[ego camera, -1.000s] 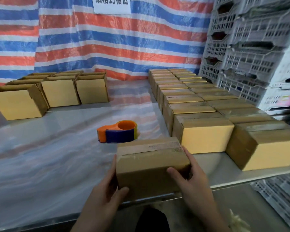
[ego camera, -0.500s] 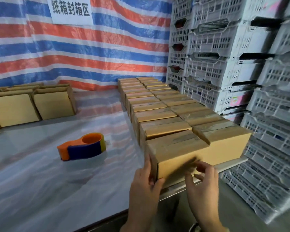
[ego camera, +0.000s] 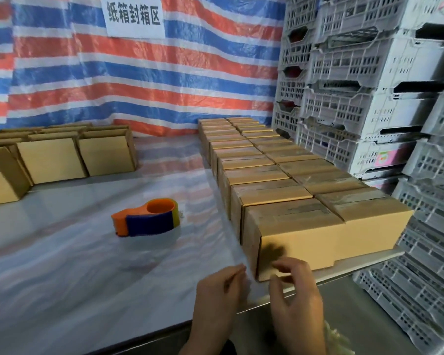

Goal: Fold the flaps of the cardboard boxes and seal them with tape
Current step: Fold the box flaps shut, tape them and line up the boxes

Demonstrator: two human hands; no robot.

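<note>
- My right fingers (ego camera: 283, 265) are loosely curled and hold nothing. They sit just beside the lower near corner of the brown cardboard box with clear tape along its top (ego camera: 300, 234); blur hides whether they touch it.
- My left fingers (ego camera: 235, 271) are relaxed and empty, just off that box's left end.
- That box ends the left row of taped boxes, its long axis running along the table's front edge. I judge it finished.
- The orange-and-blue plastic tape dispenser (ego camera: 146, 219) lies ahead and to the left.
- The plain brown cardboard boxes that look untaped (ego camera: 51, 160) stand well apart at the far left.
- My left hand (ego camera: 215, 301) is nearer both, so it should lead the reach.
- My right hand (ego camera: 296, 303) hangs low over the shiny grey table (ego camera: 62, 252) edge.
</note>
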